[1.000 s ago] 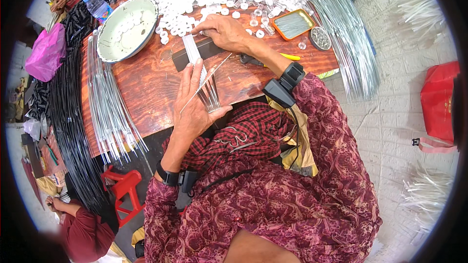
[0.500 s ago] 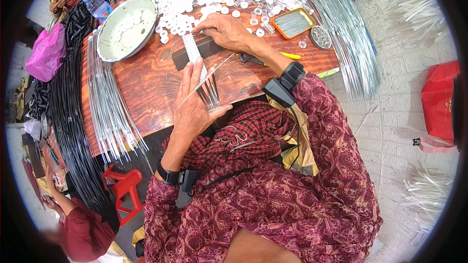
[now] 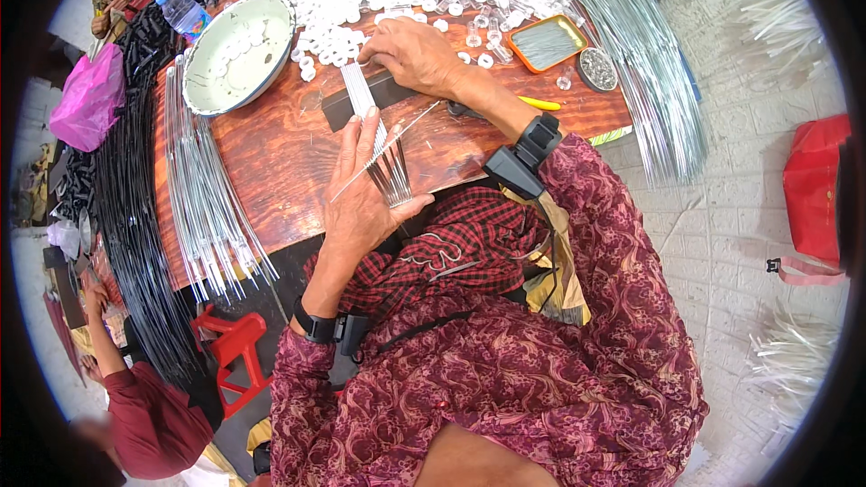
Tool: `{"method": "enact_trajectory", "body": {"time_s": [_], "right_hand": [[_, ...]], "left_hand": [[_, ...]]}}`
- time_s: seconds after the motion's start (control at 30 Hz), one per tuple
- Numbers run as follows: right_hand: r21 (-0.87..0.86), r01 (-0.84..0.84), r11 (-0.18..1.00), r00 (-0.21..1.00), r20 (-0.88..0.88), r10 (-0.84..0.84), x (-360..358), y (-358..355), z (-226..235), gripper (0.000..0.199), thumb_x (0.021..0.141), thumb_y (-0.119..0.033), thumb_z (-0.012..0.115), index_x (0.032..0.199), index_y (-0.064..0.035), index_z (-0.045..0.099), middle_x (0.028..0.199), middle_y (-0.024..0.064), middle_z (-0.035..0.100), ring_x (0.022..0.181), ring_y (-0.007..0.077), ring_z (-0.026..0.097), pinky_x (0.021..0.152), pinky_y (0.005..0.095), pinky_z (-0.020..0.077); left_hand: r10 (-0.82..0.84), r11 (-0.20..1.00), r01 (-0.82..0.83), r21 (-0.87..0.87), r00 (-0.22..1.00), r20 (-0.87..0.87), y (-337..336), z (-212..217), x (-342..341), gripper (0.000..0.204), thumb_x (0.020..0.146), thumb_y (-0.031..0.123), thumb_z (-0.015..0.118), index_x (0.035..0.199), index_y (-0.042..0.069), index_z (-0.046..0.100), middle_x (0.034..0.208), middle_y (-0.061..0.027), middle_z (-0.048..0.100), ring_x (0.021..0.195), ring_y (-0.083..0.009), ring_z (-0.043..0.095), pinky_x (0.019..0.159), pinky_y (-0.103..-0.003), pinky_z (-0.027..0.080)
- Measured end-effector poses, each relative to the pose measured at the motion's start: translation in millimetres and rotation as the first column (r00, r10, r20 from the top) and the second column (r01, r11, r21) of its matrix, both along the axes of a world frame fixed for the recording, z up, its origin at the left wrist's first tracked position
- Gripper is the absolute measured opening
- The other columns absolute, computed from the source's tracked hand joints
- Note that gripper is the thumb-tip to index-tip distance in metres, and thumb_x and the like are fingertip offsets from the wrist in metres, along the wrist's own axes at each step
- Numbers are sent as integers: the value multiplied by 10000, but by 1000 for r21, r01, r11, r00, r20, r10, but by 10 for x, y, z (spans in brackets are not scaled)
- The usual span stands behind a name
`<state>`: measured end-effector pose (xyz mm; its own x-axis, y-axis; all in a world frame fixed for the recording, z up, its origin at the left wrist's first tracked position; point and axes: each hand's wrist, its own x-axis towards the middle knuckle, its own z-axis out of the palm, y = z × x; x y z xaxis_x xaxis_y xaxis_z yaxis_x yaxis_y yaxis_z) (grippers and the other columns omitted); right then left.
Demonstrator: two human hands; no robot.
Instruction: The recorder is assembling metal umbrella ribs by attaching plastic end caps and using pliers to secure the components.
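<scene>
"Several thin rods [image 3: 359, 90] are lying side by side near the centre of the frame, under the hands. Which way are they pointing?"

"Their long axis is running steeply, from the upper end slightly left down toward the lower right, with the lower ends nearing the front edge of the table [image 3: 271, 158]. They are crossing a dark strip [image 3: 337, 114]."

"What are the hands doing?"

"The left hand [image 3: 358, 203] is lying flat over the rods, its fingers pointing up, its thumb spreading out to the right. The right hand [image 3: 417, 54] is bending its fingers at the rods' upper ends; whether it is pinching them, I cannot tell."

"What is differing from a second ago?"

"Both hands are keeping their places. The thin stick [image 3: 415, 124] slanting across the left hand is tilting a little flatter. At the lower left, a co-worker's forearm [image 3: 110, 349] is now reaching upward."
</scene>
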<state>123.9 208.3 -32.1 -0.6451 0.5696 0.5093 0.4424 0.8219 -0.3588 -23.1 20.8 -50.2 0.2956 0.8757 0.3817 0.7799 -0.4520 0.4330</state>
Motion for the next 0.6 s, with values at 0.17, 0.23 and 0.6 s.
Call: {"method": "enact_trajectory", "body": {"time_s": [0.17, 0.23, 0.6], "right_hand": [[-68, 2, 998, 993, -115, -10, -50, 7, -78, 122, 903, -165, 624, 983, -120, 705, 919, 59, 644, 897, 265, 634, 782, 399, 511], [-63, -1, 998, 994, -109, -6, -57, 22, -89, 120, 903, -166, 625, 982, -116, 701, 918, 63, 643, 894, 266, 635, 780, 403, 512], [-141, -14, 990, 989, -145, -6, -40, 20, -78, 131, 909, -168, 623, 996, -94, 689, 902, 84, 633, 876, 271, 625, 772, 389, 496]], "left_hand": [[3, 1000, -3, -8, 1000, -7, 2, 17, 14, 1021, 628, 461, 853, 1470, 116, 391, 1537, -229, 318, 1395, -464, 311, 1108, -529, 343], [3, 1000, -3, -13, 1000, -3, -1, 26, 14, 1021, 630, 463, 851, 1472, 118, 389, 1540, -226, 315, 1398, -464, 309, 1111, -528, 342], [13, 999, -14, -30, 999, -31, -9, 42, 19, 1022, 639, 469, 846, 1478, 115, 382, 1546, -222, 311, 1401, -466, 305, 1111, -527, 347]]}}
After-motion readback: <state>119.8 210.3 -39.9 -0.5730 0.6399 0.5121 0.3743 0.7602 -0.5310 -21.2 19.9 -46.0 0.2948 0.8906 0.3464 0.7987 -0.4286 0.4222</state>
